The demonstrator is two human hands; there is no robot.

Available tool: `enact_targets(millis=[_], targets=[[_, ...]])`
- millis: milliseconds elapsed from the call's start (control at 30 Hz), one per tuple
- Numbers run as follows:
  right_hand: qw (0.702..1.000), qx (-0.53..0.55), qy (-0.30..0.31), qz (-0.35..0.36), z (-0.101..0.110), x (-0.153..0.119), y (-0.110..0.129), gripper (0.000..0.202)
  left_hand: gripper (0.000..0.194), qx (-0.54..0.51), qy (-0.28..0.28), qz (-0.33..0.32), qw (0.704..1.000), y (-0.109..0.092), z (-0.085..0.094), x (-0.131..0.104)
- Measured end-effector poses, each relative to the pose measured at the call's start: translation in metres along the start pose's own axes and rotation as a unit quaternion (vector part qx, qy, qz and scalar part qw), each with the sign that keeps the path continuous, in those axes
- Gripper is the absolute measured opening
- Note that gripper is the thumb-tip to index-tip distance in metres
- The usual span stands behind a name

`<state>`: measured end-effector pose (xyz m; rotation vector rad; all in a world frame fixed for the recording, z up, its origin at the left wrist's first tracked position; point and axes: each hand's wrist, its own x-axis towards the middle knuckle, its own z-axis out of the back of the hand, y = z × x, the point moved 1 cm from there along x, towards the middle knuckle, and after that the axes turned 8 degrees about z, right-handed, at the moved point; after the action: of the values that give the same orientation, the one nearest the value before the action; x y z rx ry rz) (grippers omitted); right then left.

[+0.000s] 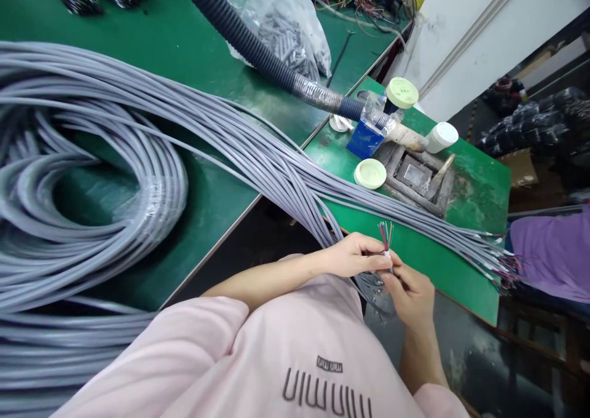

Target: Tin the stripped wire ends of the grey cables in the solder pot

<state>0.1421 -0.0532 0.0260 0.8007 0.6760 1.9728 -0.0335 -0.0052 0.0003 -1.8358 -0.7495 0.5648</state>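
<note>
Close in front of my body, both hands pinch the end of a grey multi-core cable. Its stripped coloured wires (386, 236) fan upward from a white band just above the fingers. My left hand (357, 255) comes from the left, thumb and fingers closed on the cable end. From the right, my right hand (412, 289) closes its thumb and fingertips just below. Part of the cable is hidden by the fingers. Beyond my hands, a bundle of grey cables (364, 198) crosses the bench, its wire ends (509, 269) at the right edge. More cable ends hang below my hands.
Thick coils of grey cable (161, 203) cover the left table. A solder pot (413, 175) stands on the green bench beside white tubs (442, 136) and a pale lid (370, 173). A black hose (249, 37) reaches over it. A person in purple (553, 252) is at right.
</note>
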Motion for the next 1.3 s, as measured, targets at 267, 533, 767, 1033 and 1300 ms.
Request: enact_targets(millis=[267, 533, 767, 1033, 1300], targets=[[0.999, -0.016, -0.005, 0.037, -0.007, -0.007, -0.004, 0.013, 0.053, -0.047, -0.006, 0.035, 0.998, 0.002, 0.001, 0.0], [0.998, -0.034, -0.022, 0.043, -0.01, -0.01, -0.01, 0.013, 0.055, -0.095, -0.022, 0.054, 0.994, 0.005, -0.001, 0.002], [0.998, -0.036, -0.016, 0.054, -0.011, -0.008, -0.011, 0.014, 0.052, -0.116, -0.023, 0.061, 0.991, 0.007, -0.001, 0.002], [0.999, -0.019, 0.0, 0.046, -0.013, -0.008, -0.014, 0.016, 0.054, -0.081, -0.042, 0.039, 0.995, 0.011, 0.002, 0.005], [0.998, 0.048, -0.001, 0.03, -0.017, -0.003, -0.012, 0.017, 0.054, -0.106, -0.074, 0.051, 0.99, 0.006, -0.002, 0.006]])
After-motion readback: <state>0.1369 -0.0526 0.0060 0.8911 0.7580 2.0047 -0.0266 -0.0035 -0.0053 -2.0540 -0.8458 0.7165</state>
